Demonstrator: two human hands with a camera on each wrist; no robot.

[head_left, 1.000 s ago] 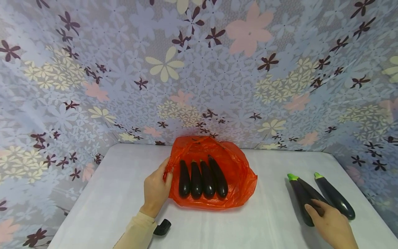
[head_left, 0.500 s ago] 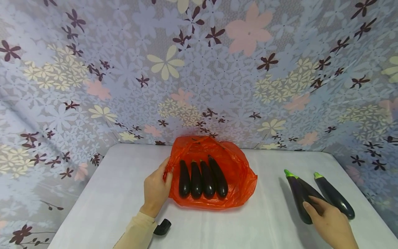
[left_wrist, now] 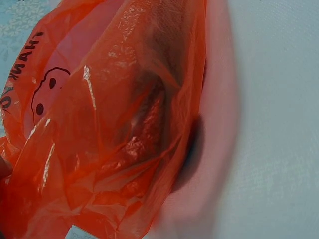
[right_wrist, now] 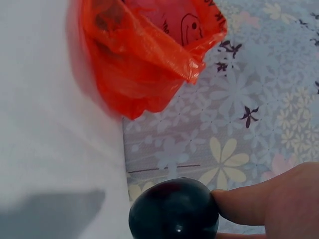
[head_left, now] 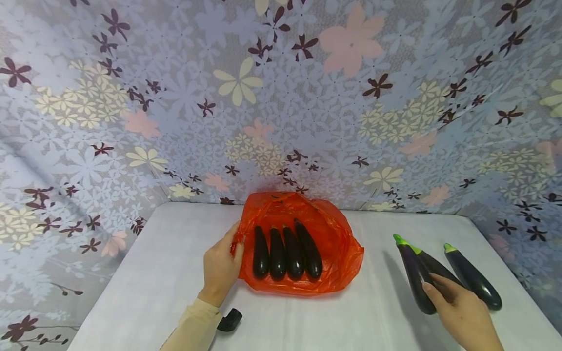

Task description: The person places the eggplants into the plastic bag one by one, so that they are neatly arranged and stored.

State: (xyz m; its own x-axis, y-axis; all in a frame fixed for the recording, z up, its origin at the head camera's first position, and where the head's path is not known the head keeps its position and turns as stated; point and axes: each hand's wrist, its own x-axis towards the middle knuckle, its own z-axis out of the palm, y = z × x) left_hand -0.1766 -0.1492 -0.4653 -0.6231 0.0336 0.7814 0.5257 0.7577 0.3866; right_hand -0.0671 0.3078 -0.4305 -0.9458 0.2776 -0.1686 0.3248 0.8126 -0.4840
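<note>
A red plastic bag (head_left: 340, 253) lies open on the table, with several dark eggplants (head_left: 277, 256) side by side in it. My left hand (head_left: 222, 265) grips the bag's left edge; the left wrist view shows the crinkled bag (left_wrist: 99, 149) up close. At the right, my right hand (head_left: 466, 312) holds an eggplant (head_left: 414, 278) between thumb and fingers, its green stem end pointing away. Beneath and beside it is another eggplant (head_left: 434, 265), partly covered by the hand. In the right wrist view, the held eggplant's rounded end (right_wrist: 174, 211) meets the thumb of my right hand (right_wrist: 271, 204).
One more eggplant (head_left: 471, 277) lies to the right of my right hand. A small black object (head_left: 230, 320) is beside my left wrist on the white table (head_left: 325, 321). Flower-patterned fabric (head_left: 307, 107) rises behind the table and at both sides.
The eggplant in my right hand has shifted a little to the left and away from the others, and the hand has moved slightly left with it. My left hand and the bag have stayed put.
</note>
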